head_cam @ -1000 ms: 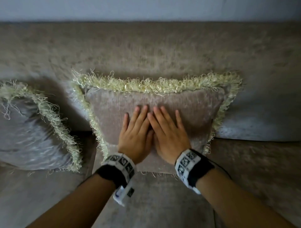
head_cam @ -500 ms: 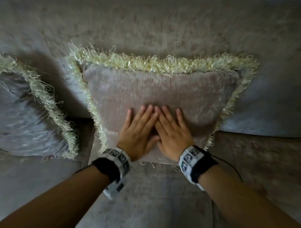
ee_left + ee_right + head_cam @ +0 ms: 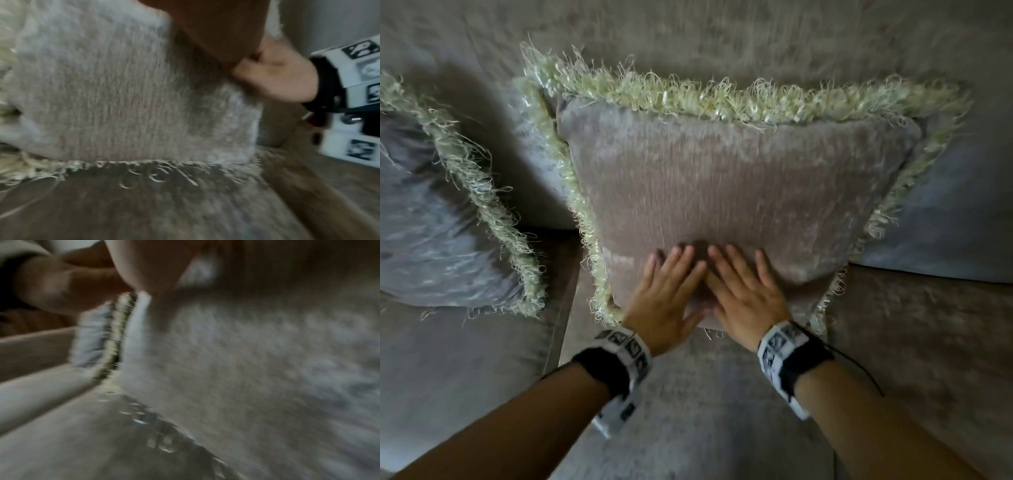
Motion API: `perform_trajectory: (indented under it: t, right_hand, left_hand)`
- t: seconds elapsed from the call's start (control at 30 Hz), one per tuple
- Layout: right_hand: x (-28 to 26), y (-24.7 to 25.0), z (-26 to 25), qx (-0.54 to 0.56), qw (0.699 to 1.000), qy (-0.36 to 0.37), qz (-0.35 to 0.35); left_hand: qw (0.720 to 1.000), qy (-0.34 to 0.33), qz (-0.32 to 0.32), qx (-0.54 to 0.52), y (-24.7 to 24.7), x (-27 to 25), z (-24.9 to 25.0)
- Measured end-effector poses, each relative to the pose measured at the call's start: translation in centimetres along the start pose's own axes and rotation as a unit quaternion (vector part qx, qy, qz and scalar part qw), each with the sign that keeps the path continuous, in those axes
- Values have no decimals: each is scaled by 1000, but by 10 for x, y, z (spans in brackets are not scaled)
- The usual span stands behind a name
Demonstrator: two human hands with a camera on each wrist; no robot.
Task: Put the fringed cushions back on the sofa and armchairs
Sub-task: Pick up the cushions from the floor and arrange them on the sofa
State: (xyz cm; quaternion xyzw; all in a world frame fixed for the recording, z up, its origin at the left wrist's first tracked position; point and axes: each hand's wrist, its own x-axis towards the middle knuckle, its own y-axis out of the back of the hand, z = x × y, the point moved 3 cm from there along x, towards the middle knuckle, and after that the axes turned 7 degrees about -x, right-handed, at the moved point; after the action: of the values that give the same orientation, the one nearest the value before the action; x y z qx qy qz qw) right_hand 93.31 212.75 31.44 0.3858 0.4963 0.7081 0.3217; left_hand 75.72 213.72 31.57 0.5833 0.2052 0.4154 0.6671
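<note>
Two hands lie flat, fingers straight, side by side on the lower middle of the cushion: left hand, right hand, gripping nothing. It stands upright on the sofa seat, its back against the backrest, long axis running left to right, directly ahead of both hands and equally near each. A second cushion leans toward the seat's left end. Judging by this, pressing it home is nearly finished.

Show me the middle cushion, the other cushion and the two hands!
Middle cushion [image 3: 722, 178]: head view, on its plush front.
Other cushion [image 3: 424, 219]: head view, on its grey face.
Left hand [image 3: 664, 294]: head view, back of hand.
Right hand [image 3: 746, 294]: head view, back of hand.
</note>
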Motion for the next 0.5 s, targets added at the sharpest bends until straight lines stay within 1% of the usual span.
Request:
perform_trajectory:
  t: [0.03,0.07,0.1,0.13,0.17,0.2,0.23,0.27,0.3,0.33,0.37,0.4,0.43,0.47,0.5]
  right_hand:
    - [-4,-17,13,-51,998,0,-46]
    - [-13,-33,33,-95,991,-8,-95]
    - [-28,-44,53,-115,983,-27,-144]
    - [-43,-48,70,-111,977,-66,-169]
    - [-59,-47,81,-85,975,-116,-172]
    - [-72,-42,86,-46,972,-170,-156]
    - [-80,-34,84,-19,968,-217,-122]
    - [-84,-26,74,4,966,-245,-83]
    - [-81,-17,62,27,969,-242,-44]
    - [-72,-8,46,47,978,-205,0]
    - [-62,-3,28,64,986,-148,34]
    - [-53,-1,7,74,993,-80,47]
    - [-44,-3,-14,80,996,-16,47]
    - [-38,-10,-27,60,997,32,48]
    - [-34,-19,-28,18,997,56,41]
  left_hand:
    - [997,38,-38,49,-12,3,-16]
    - [987,107,-78,93,-20,2,-43]
    - [966,193,-120,126,-21,-4,-73]
    - [933,285,-158,155,-18,-16,-103]
    - [902,366,-166,157,-11,-30,-127]
    - [886,419,-154,128,0,-42,-141]
    - [890,427,-131,95,8,-51,-145]
    - [913,393,-91,68,15,-56,-140]
    - [937,344,-46,42,20,-56,-126]
    - [959,283,-3,17,26,-54,-105]
    - [976,214,45,-17,29,-50,-79]
    - [984,142,83,-60,29,-44,-51]
    - [988,72,94,-99,24,-37,-25]
    - [990,7,80,-112,16,-28,-3]
    - [994,-34,42,-94,2,-21,10]
